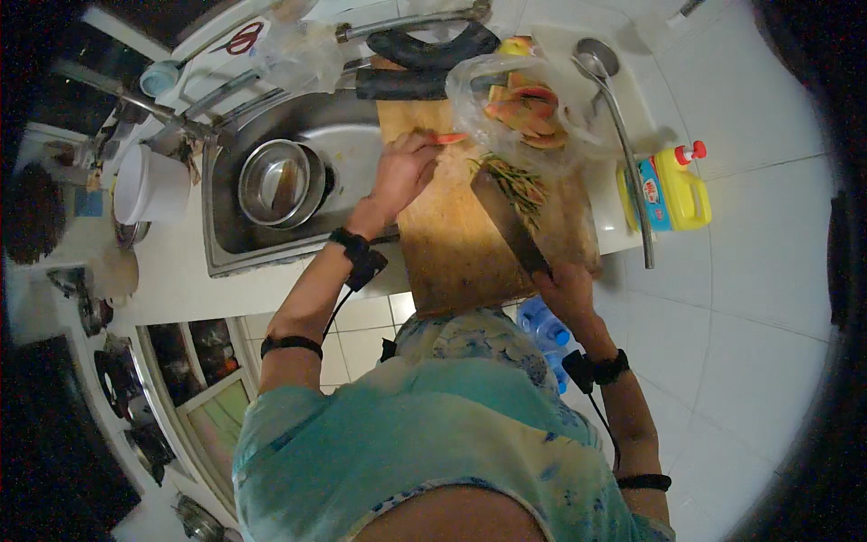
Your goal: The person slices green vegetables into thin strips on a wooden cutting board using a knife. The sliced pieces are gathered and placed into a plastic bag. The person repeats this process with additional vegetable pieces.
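A wooden cutting board [452, 235] lies in front of me, partly over the sink's right edge. My left hand [406, 172] is closed at the board's left side, its fingertips at one end of a small orange-red food piece [449, 138]. In my right hand [569, 298], at the near right of the board, is the handle of a broad-bladed kitchen knife [510, 226]. Its dark blade points away and to the left, beside a heap of thin green strips [515, 190]. Beyond them, a clear plastic bag [465, 90] holds several reddish, rind-like pieces [533, 113].
Left of the board is a steel sink [352, 122] with round metal bowls [271, 185]. A ladle [623, 126] and a yellow bottle [691, 199] with a red cap stand close on the right. A black curved object [433, 50] lies behind the board; blue-capped bottles [542, 330] are below.
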### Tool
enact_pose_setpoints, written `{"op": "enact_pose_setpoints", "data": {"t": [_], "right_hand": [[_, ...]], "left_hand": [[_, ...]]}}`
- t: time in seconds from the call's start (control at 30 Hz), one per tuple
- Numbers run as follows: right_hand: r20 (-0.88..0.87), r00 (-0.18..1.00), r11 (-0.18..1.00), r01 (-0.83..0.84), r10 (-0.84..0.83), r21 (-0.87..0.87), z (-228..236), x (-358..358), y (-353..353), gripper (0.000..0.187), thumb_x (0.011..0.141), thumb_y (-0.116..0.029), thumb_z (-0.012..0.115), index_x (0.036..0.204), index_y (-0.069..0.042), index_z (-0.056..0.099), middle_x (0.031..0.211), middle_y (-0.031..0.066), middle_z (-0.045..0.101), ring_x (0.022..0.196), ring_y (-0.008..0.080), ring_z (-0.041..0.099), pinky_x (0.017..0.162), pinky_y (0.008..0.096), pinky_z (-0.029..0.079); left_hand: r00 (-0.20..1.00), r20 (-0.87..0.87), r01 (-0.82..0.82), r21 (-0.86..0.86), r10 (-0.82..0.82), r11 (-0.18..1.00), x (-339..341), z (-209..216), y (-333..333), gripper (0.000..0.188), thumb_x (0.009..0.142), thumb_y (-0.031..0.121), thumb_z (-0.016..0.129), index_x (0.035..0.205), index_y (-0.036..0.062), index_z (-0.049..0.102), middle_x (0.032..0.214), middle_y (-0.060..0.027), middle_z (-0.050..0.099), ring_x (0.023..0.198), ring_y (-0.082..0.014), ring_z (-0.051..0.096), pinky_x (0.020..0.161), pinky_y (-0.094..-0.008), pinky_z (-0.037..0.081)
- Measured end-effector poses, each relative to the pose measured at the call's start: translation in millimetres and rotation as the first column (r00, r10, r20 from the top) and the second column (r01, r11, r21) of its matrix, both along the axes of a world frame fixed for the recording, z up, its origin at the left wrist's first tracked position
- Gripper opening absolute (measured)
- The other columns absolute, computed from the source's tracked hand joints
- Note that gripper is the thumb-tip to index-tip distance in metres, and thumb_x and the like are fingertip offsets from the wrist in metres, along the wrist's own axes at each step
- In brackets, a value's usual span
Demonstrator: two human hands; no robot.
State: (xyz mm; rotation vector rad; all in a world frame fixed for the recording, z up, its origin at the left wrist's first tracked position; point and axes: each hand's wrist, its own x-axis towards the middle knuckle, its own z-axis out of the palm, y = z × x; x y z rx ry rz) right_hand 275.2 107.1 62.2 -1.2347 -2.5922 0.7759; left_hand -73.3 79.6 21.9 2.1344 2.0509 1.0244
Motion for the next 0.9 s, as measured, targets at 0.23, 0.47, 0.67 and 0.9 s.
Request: {"op": "enact_pose_setpoints", "data": {"t": [0.23, 0.47, 0.67, 0.9], "right_hand": [[-0.009, 1.0, 0.999, -0.024, 0.024, 0.032, 2.0, -2.1, -2.9, 0.025, 0.076, -0.024, 0.063, 0.077, 0.0, 0.063, 0.07, 0.0231, 0.06, 0.068, 0.0416, 0.06, 0.058, 0.0481, 0.046], [-0.025, 0.998, 0.997, -0.056, 0.057, 0.045, -4.3, 1.7, -4.5, 0.022, 0.078, -0.025, 0.063, 0.083, -0.004, 0.064, 0.069, 0.0196, 0.061, 0.065, 0.0395, 0.059, 0.057, 0.0483, 0.047], [0.099, 0.991, 0.995, -0.097, 0.095, 0.023, 33.6, -19.1, -15.9, 0.022, 0.079, -0.025, 0.063, 0.094, -0.009, 0.066, 0.068, 0.0155, 0.063, 0.061, 0.0371, 0.06, 0.057, 0.047, 0.048], [0.222, 0.958, 0.98, -0.195, 0.183, 0.03, 28.8, -24.5, -21.1, 0.02, 0.077, -0.024, 0.062, 0.087, -0.007, 0.064, 0.064, 0.0161, 0.061, 0.059, 0.0368, 0.06, 0.057, 0.0489, 0.049]], "left_hand": [[0.987, -0.144, -0.1, -0.174, 0.075, 0.98, -0.1, -6.9, 20.0, 0.033, 0.075, 0.009, 0.062, 0.108, 0.0108, 0.062, 0.122, -0.0083, 0.055, 0.114, -0.0293, 0.049, 0.092, -0.0407, 0.043], [0.996, -0.069, 0.055, -0.098, -0.062, 0.994, 24.4, -19.8, -25.0, 0.027, 0.066, 0.005, 0.06, 0.092, 0.0116, 0.062, 0.101, -0.0057, 0.056, 0.098, -0.0264, 0.054, 0.085, -0.0417, 0.043], [0.998, 0.061, -0.025, -0.116, 0.032, 0.993, 65.2, -0.4, -58.9, 0.025, 0.064, 0.006, 0.06, 0.089, 0.0079, 0.062, 0.097, -0.007, 0.056, 0.093, -0.0273, 0.053, 0.081, -0.0402, 0.043], [0.999, 0.001, -0.037, 0.005, 0.037, 0.999, 60.5, -13.4, -73.0, 0.018, 0.077, 0.013, 0.064, 0.094, 0.0063, 0.064, 0.097, -0.0075, 0.061, 0.09, -0.0281, 0.056, 0.074, -0.0382, 0.046]]}}
